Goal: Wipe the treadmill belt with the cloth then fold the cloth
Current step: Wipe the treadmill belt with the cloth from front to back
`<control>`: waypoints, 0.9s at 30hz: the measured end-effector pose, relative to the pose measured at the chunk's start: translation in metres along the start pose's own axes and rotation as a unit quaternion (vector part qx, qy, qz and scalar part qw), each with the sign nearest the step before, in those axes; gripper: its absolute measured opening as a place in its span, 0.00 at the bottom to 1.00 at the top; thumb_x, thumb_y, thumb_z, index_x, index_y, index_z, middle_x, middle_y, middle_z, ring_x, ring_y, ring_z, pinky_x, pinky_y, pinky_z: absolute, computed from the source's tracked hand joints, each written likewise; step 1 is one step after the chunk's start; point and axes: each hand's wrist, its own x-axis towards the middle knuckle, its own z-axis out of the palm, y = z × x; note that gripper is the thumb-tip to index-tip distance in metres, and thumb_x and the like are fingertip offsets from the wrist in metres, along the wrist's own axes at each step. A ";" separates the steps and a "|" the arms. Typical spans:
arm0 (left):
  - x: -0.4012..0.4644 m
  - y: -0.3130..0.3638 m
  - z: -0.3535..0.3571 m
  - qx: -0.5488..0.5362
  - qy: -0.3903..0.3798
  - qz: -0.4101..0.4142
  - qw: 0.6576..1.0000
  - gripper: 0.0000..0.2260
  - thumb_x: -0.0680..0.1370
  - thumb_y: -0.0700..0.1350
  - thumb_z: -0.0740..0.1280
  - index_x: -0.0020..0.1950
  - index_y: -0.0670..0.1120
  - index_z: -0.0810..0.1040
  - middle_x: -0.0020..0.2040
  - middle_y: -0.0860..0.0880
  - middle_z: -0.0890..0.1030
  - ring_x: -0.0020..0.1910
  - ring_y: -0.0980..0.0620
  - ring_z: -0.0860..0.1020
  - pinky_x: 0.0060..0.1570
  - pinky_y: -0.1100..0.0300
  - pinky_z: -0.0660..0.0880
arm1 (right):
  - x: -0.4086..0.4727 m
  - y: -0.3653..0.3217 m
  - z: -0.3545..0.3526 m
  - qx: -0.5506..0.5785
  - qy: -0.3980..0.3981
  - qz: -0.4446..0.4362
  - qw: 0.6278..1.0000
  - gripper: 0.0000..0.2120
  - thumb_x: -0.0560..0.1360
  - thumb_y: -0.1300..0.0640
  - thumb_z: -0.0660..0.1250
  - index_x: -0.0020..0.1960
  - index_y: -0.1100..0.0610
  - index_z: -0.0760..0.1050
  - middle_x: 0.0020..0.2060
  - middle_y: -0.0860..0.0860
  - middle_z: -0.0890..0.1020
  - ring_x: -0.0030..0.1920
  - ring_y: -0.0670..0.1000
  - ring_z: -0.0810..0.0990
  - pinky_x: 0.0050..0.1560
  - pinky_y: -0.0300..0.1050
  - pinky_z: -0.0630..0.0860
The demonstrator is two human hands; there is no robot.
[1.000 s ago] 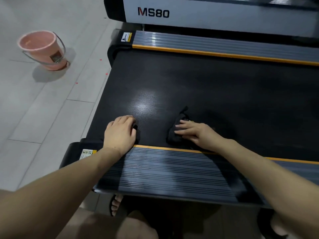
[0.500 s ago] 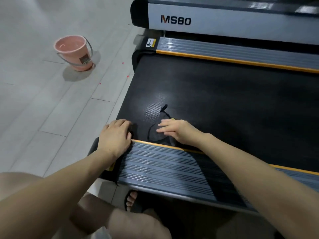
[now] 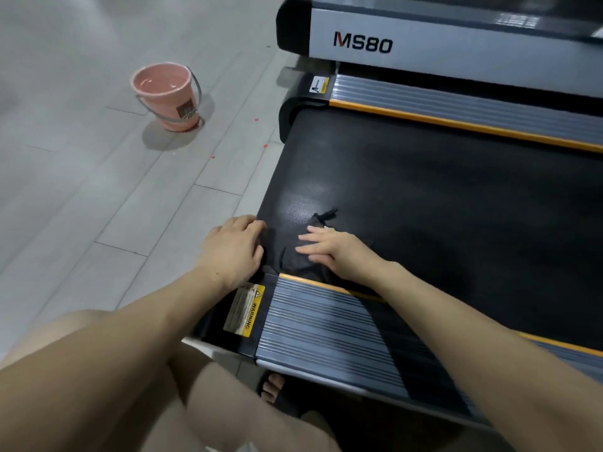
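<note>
1. Where the black treadmill belt meets the near ribbed side rail, a dark cloth lies flat near the belt's rear end, its long axis seemingly running from 6 toward 12 o'clock, with a thin tail pointing to about 1 o'clock; dark on dark, its outline is hard to trace.
2. The right hand presses palm-down on the cloth, fingers straight, slightly spread, pointing to 9 o'clock.
3. The left hand rests at the cloth's 9 o'clock edge, fingers curled together on it; whether they pinch fabric I cannot tell.
4. The belt is finely textured, matte, with a dull sheen; the rail is grooved grey with an orange strip.
5. The belt lies open toward 3 o'clock.
6. A pink bucket stands on the tiled floor at 10 o'clock, well apart.
</note>
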 end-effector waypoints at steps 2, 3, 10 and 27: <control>0.006 -0.006 -0.004 0.010 0.000 -0.004 1.000 0.16 0.78 0.47 0.62 0.65 0.52 0.74 0.71 0.50 0.73 0.70 0.45 0.70 0.63 0.46 0.70 | 0.026 0.004 0.002 0.001 -0.005 -0.011 1.000 0.14 0.78 0.57 0.69 0.62 0.48 0.81 0.66 0.47 0.78 0.72 0.50 0.69 0.74 0.48 0.64; 0.007 -0.010 -0.004 0.011 -0.003 -0.005 1.000 0.16 0.79 0.48 0.61 0.66 0.52 0.74 0.72 0.50 0.73 0.71 0.45 0.70 0.63 0.46 0.70 | 0.037 0.010 0.000 0.000 -0.007 -0.012 1.000 0.14 0.78 0.57 0.69 0.62 0.48 0.81 0.66 0.47 0.78 0.72 0.49 0.69 0.74 0.48 0.65; 0.009 -0.054 0.017 -0.016 -0.038 -0.006 0.999 0.20 0.82 0.50 0.58 0.75 0.52 0.69 0.75 0.52 0.71 0.73 0.47 0.69 0.67 0.47 0.71 | 0.105 0.028 -0.004 -0.009 0.123 0.160 0.979 0.13 0.79 0.56 0.66 0.62 0.48 0.81 0.66 0.48 0.78 0.71 0.50 0.70 0.72 0.48 0.65; 0.048 -0.072 0.033 -0.021 -0.010 -0.001 1.000 0.26 0.80 0.57 0.47 0.74 0.53 0.70 0.75 0.50 0.72 0.73 0.47 0.71 0.66 0.47 0.72 | 0.178 0.064 -0.016 -0.086 0.160 0.159 0.970 0.13 0.79 0.52 0.67 0.62 0.45 0.80 0.65 0.45 0.78 0.69 0.48 0.72 0.68 0.48 0.69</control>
